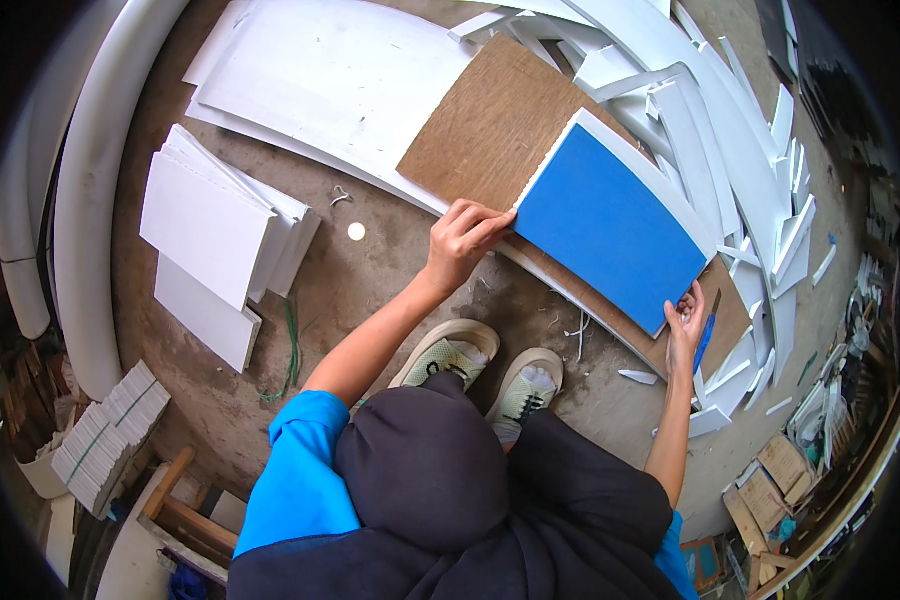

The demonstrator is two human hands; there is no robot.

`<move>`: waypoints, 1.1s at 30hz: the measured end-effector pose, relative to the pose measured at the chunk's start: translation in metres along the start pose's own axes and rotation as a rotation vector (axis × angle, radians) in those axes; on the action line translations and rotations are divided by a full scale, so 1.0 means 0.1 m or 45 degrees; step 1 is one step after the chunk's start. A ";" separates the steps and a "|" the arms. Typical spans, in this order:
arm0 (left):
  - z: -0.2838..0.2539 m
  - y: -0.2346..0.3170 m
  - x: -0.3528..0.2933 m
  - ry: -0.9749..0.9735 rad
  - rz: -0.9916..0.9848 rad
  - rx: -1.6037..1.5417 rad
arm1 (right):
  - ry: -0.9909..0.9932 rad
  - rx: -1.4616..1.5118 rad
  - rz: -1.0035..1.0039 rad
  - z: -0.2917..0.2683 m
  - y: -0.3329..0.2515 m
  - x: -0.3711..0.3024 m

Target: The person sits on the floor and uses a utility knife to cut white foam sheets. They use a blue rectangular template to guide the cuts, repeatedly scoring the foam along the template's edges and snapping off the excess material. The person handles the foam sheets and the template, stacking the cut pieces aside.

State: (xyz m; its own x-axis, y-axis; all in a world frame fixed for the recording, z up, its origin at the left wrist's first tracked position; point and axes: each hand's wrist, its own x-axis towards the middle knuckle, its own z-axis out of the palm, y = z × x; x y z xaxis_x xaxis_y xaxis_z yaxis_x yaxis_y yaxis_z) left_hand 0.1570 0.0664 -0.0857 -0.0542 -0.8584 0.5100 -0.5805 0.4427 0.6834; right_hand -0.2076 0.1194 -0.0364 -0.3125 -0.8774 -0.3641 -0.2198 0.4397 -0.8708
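Note:
A flat blue rectangular board (610, 215) lies over a white foam sheet (650, 165), both resting on a brown wooden board (495, 110). My left hand (460, 243) pinches the blue board's left near corner, with thumb and fingertips closed together. At its right near corner my right hand (684, 322) grips the edge, fingers curled and partly hidden. Close beside the right hand, a blue-handled cutter knife (707, 335) lies on the brown wood. A large white sheet (340, 80) extends under the brown board to the far left.
Left of me sits a stack of white panels (210, 220), some fanned out. White offcuts (705, 140) pile up at the far right. Long white rolls (90, 200) stand along the left side, with tied white strips (110, 435) nearer. Small scraps and green string (293, 350) lie on the floor.

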 end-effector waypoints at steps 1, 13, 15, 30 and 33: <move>0.00 -0.01 0.00 -0.002 0.004 0.001 | -0.004 -0.009 0.003 -0.01 0.00 0.01; -0.17 0.02 0.08 -0.223 -0.024 -0.023 | -0.022 -0.042 -0.049 -0.04 0.09 0.06; -0.25 0.10 0.23 -0.310 0.079 -0.002 | -0.023 -0.047 -0.093 -0.10 0.13 0.09; 0.76 1.46 1.06 -1.147 0.812 0.160 | 0.919 -0.952 -0.264 -0.93 0.70 -0.60; 1.25 1.59 0.99 -0.949 0.786 0.176 | 0.838 -0.992 -0.216 -0.90 0.64 -0.55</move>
State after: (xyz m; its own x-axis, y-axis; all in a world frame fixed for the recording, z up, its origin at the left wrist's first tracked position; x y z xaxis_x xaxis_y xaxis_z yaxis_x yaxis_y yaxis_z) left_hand -0.0423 0.0191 0.0082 -0.8526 -0.4508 0.2643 -0.3652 0.8758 0.3156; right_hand -0.2872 0.2132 -0.0420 -0.6137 -0.7638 0.2000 -0.7723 0.5280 -0.3532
